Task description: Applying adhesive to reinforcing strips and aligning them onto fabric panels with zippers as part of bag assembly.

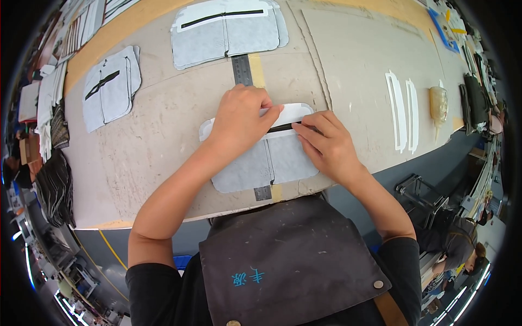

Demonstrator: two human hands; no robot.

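Observation:
A light grey panel (pixel 242 165) with rounded corners lies flat on the table before me. A white strip (pixel 288 112) crosses its upper part, with a narrow black slit (pixel 283 128) along it. My left hand (pixel 244 114) rests over the panel's upper left, fingers curled and thumb stretched toward the slit. At the slit's right end my right hand (pixel 329 141) presses thumb and fingertips together. What either hand pinches is too small to make out. Under the panel runs a dark steel ruler (pixel 242 71), showing beyond its far and near edges.
A stack of similar grey panels (pixel 198 48) lies at the far side, and a smaller stack (pixel 112 89) at the left. Two white strips (pixel 399 111) and a yellowish bottle (pixel 438 106) are on the right. Dark pieces (pixel 54 187) hang at the table's left edge. Another person (pixel 462 244) works at the lower right.

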